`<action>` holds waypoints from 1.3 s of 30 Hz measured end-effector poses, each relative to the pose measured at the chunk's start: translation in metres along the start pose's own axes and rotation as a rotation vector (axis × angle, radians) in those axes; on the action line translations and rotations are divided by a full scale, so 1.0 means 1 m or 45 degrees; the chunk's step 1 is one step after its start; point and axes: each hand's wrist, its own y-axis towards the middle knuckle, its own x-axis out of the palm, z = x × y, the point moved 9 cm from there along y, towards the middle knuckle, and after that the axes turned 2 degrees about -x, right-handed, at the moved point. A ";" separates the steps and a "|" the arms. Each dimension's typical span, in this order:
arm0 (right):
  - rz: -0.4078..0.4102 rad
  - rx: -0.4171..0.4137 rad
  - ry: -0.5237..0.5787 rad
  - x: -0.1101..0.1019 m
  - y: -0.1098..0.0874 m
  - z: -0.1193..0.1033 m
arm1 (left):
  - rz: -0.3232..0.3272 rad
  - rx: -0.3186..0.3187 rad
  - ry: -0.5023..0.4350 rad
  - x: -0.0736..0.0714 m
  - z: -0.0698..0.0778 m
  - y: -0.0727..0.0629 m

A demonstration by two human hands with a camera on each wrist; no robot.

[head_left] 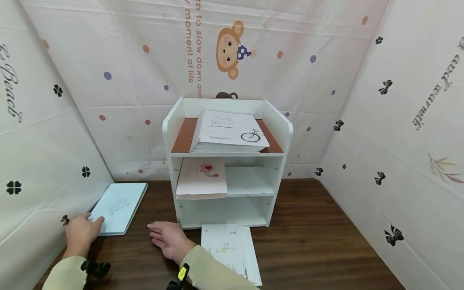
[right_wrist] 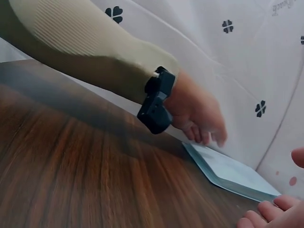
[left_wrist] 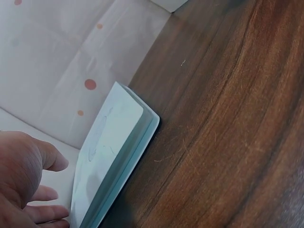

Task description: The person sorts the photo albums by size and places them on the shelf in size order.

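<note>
On the left of the table lies a pale blue notebook pile [head_left: 115, 209] with a thin line drawing on its cover. My left hand [head_left: 81, 231] is at its near left corner, thumb over the cover's edge and fingers along the left side. In the left wrist view the thumb and fingers of the left hand [left_wrist: 28, 185] are spread apart beside the notebook pile [left_wrist: 107, 137]. My right hand [head_left: 170, 240] hovers low over the table to the right of the pile, fingers extended and holding nothing. Its fingers [right_wrist: 268, 211] show near the pile's end in the right wrist view.
A white shelf [head_left: 227, 154] stands at the back. White booklets [head_left: 228, 129] are stacked on its top, and pink booklets [head_left: 202, 177] lie on the left of its middle level. A white printed booklet [head_left: 226, 245] lies before it, partly under my right sleeve. Fabric walls [head_left: 362, 121] surround the table.
</note>
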 end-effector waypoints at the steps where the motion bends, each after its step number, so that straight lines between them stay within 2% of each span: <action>1: 0.006 -0.006 -0.004 0.003 0.001 0.001 | -0.007 0.000 -0.003 0.000 0.000 0.000; 6: 0.032 -0.027 -0.021 0.019 0.005 0.006 | -0.031 0.003 0.000 0.000 0.000 0.001; 10: 0.054 -0.022 -0.043 0.029 0.009 0.014 | -0.039 0.026 0.056 0.002 0.000 0.002; 15: 0.099 -0.005 -0.063 0.036 0.013 0.024 | -0.027 0.064 0.133 0.004 -0.004 0.005; 20: 0.135 -0.030 -0.082 0.041 0.019 0.022 | -0.027 0.090 0.165 0.004 -0.005 0.009; 28: 0.044 -0.019 -0.032 0.051 0.027 0.024 | -0.024 0.119 0.096 0.002 -0.004 0.005; 34: -0.021 -0.012 0.036 0.061 0.033 0.027 | -0.026 0.083 0.095 0.003 -0.005 0.006; 39: -0.058 -0.023 0.087 0.068 0.039 0.030 | -0.036 0.051 0.045 0.005 -0.004 0.005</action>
